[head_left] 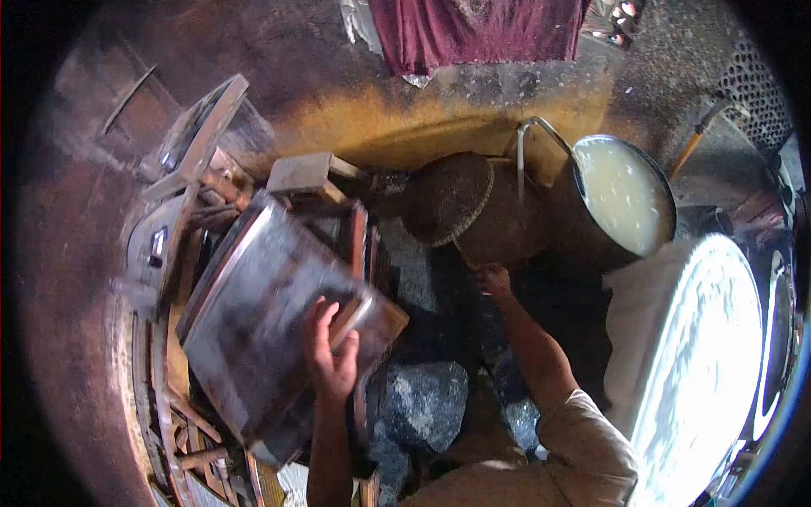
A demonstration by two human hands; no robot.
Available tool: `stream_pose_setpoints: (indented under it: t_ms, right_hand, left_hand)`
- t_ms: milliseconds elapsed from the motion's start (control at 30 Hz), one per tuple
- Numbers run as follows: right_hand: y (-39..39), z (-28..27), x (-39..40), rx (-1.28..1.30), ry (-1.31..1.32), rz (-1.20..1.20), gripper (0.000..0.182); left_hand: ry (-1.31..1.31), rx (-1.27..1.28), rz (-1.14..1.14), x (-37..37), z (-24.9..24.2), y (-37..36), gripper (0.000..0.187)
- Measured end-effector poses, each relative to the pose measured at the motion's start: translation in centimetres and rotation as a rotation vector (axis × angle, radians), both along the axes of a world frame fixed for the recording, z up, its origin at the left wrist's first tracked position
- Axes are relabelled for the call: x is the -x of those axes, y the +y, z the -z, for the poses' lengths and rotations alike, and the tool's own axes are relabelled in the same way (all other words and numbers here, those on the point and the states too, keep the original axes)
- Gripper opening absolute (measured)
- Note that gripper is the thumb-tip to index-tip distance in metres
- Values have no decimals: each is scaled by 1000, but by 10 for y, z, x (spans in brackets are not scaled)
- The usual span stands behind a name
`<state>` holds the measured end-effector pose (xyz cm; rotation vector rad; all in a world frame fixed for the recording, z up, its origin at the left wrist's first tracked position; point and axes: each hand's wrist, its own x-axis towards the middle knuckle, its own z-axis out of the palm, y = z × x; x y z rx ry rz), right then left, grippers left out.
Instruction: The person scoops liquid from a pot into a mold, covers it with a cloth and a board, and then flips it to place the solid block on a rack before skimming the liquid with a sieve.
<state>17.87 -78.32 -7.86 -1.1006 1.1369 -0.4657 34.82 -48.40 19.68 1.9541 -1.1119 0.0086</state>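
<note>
My left hand (332, 359) reaches over a dark, glossy flat-topped table or board (253, 304), with thumb and fingers apart. A wooden edge (356, 311) shows just beyond its fingertips. My right hand (493, 279) is stretched forward with its fingers curled at the lower end of a thin pale strip; what they hold I cannot tell. Right beyond it are a dark round tray-like thing (448, 198) with a light rim and a brown rounded vessel (507, 215), both in shadow.
At the right stands a large pot (629, 198) of whitish liquid, with a bent metal pipe (541, 127) beside it. Nearer is a white cloth-sided drum shape (693, 355). A small stool (304, 175) and wooden frames (198, 439) crowd the left. A maroon cloth (481, 34) hangs ahead.
</note>
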Motion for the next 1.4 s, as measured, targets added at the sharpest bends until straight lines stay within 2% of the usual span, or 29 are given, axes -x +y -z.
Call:
stream_pose_setpoints:
  t_ms: [33, 100, 133, 200, 233, 300, 333, 433, 500, 633, 700, 800, 933, 967, 1033, 1100, 1133, 1167, 1233, 1300, 1333, 1400]
  right_hand:
    - [-27, 12, -12, -6, -4, -3, 20]
    - [-82, 56, -37, 187, 376, 12, 20]
    - [-103, 66, -44, 171, 376, 6, 20]
    - [-146, 83, -59, 42, 329, -7, 23]
    - [-167, 93, -68, -4, 316, -11, 25]
    - [-203, 124, -87, 29, 437, 67, 25]
    - [-217, 132, -94, 25, 436, 65, 25]
    - [-247, 161, -107, 294, 587, -35, 26]
    - [-263, 188, -118, 274, 603, -39, 26]
    - [-281, 242, -137, 104, 427, 82, 27]
    - [-278, 255, -149, 53, 219, 199, 28]
    - [-262, 255, -187, -11, -237, 342, 31]
    - [-236, 204, -258, -120, -698, 211, 34]
    - [-231, 190, -273, -117, -750, 155, 35]
    - [-227, 166, -285, -37, -693, 39, 33]
    - [-225, 99, -280, -44, -658, -189, 37]
    - [-223, 71, -277, -33, -905, -206, 41]
    - [-224, 36, -263, -9, -907, -207, 41]
    - [-232, -48, -233, 8, -813, -566, 43]
    - [-233, -127, -212, 319, -578, -708, 42]
    - [-226, -156, -209, 352, -795, -634, 42]
    - [-219, -225, -172, 539, -890, -704, 45]
  left_hand:
    - [-52, -67, -12, -1, 0, -29, 45]
    - [-143, -221, -86, -7, 10, -68, 46]
    - [-144, -238, -87, -9, 15, -78, 46]
    - [-224, -505, -241, -11, 24, -92, 49]
    - [-223, -515, -240, -10, 29, -96, 49]
    - [-370, -771, -382, -9, 35, -99, 59]
    - [-371, -776, -382, -8, 31, -103, 59]
    - [-354, -732, -352, -11, 24, -113, 62]
    - [-363, -719, -308, -20, 20, -117, 63]
    - [-367, -714, -264, -38, 20, -118, 63]
    - [-361, -711, -258, -41, 21, -119, 64]
    - [-350, -706, -247, -43, 26, -118, 64]
    - [-359, -671, -256, -40, 27, -112, 65]
    - [-363, -654, -254, -41, 25, -110, 65]
    - [-374, -626, -256, -35, 26, -106, 66]
    - [-379, -593, -261, -29, 30, -103, 66]
    - [-373, -572, -267, -26, 32, -100, 66]
    - [-365, -545, -277, -22, 34, -95, 66]
    - [-329, -491, -304, -15, 36, -90, 67]
    - [-294, -441, -322, -8, 31, -89, 66]
    - [-252, -422, -346, -5, 32, -90, 66]
    - [-228, -290, -304, -12, 36, -84, 67]
